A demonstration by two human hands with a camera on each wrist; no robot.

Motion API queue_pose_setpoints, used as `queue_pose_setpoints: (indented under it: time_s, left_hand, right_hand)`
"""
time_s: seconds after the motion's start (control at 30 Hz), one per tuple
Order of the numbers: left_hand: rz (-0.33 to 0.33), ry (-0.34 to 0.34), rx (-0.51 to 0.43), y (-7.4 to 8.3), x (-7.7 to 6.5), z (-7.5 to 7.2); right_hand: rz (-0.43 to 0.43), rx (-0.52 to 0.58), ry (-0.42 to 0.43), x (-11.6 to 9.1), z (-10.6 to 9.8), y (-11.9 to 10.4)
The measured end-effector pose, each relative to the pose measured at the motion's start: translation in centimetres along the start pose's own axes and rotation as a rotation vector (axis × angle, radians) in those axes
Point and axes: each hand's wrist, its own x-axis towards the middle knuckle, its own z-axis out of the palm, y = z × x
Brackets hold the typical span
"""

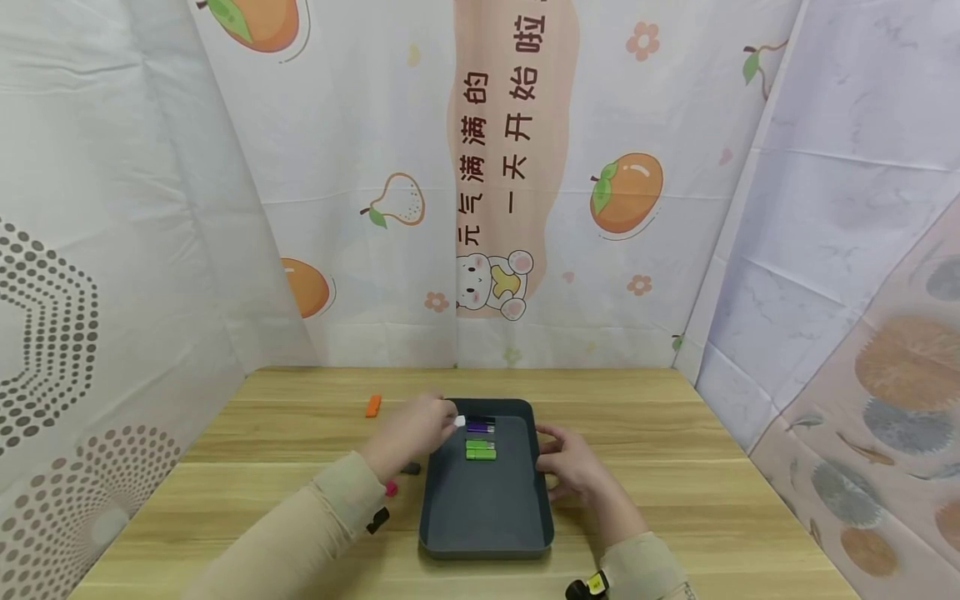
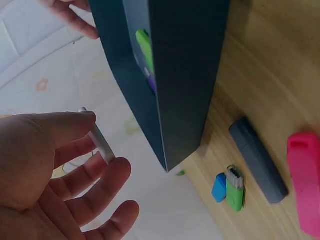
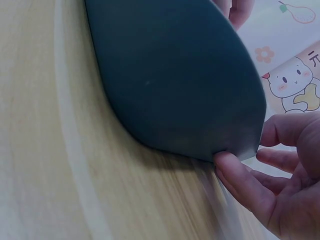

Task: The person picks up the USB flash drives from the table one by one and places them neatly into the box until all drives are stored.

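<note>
My left hand (image 1: 420, 425) is at the tray's far left corner, pinching a small white USB stick (image 2: 101, 143) between thumb and fingers; the stick shows edge-on in the left wrist view. The dark grey tray (image 1: 487, 508) lies lengthwise before me. Inside it, towards the far end, a black stick (image 1: 480, 419), a purple USB stick (image 1: 478, 428) and two green USB sticks (image 1: 480, 455) lie crosswise in a column. My right hand (image 1: 576, 463) grips the tray's right wall, with the thumb (image 3: 240, 175) and the fingers on either side of the edge.
Left of the tray, a dark grey stick (image 2: 257, 160), a pink stick (image 2: 306, 185), a green USB stick (image 2: 235, 192) and a blue piece (image 2: 219, 187) lie on the wooden table. An orange stick (image 1: 373, 406) lies farther back, a black item (image 1: 378, 521) nearer. Printed curtains (image 1: 375, 275) enclose the table.
</note>
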Motion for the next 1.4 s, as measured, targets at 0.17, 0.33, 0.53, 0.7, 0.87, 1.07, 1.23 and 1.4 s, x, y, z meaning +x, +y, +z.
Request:
queue_pose_setpoints:
  time_s: [0.17,0.33,0.53,0.7,0.87,1.07,1.23,1.4]
  left_hand:
    - [0.049,0.006,0.013,0.4,0.0,0.7]
    - [0.030,-0.044,-0.011,0.7,0.0,1.2]
    - [0.026,-0.091,-0.036,1.4,-0.1,1.5]
    - [0.046,-0.097,-0.011,1.7,-0.1,1.6]
    - [0.074,-0.095,-0.007,1.8,-0.1,2.1]
    - [0.084,-0.081,-0.020,1.8,0.1,2.8]
    - [0.078,-0.090,-0.026,2.1,0.4,3.1]
    - [0.053,-0.114,-0.033,2.7,0.3,3.3]
  right_hand:
    - [-0.001,0.002,0.003,0.1,0.1,0.0]
    - [-0.001,0.008,0.005,0.1,0.1,0.0]
    - [-0.007,0.007,0.000,0.0,0.1,-0.1]
    - [-0.003,0.011,-0.003,0.0,0.1,-0.1]
    - [0.000,0.014,-0.003,0.0,0.1,-0.1]
    - [0.001,0.006,-0.001,0.0,0.1,-0.1]
    - [0.001,0.010,-0.001,0.0,0.1,-0.2]
    - [0.000,0.004,0.000,-0.1,0.1,-0.2]
